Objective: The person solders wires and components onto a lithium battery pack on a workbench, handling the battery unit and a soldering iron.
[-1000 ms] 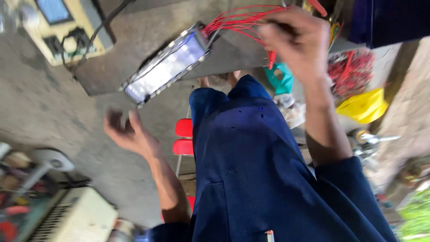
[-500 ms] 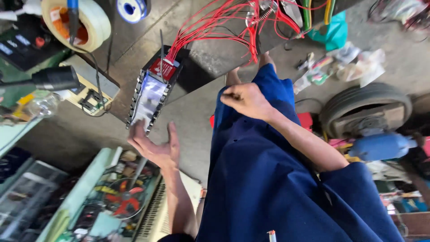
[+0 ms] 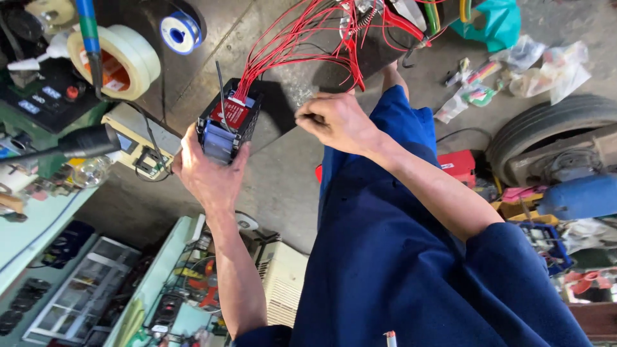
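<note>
Cluttered workshop bench | left hand clasps battery pack | right hand pinched, fingertips' contents hidden

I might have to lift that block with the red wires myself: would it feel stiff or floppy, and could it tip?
The battery block looks rigid: a boxy black frame, gripped from below by the left hand. Probably heavy for its size, since it seems packed with cells. The red wires arc loosely away from its top, so they would likely flop and tug. The right hand hovers beside it.
</note>
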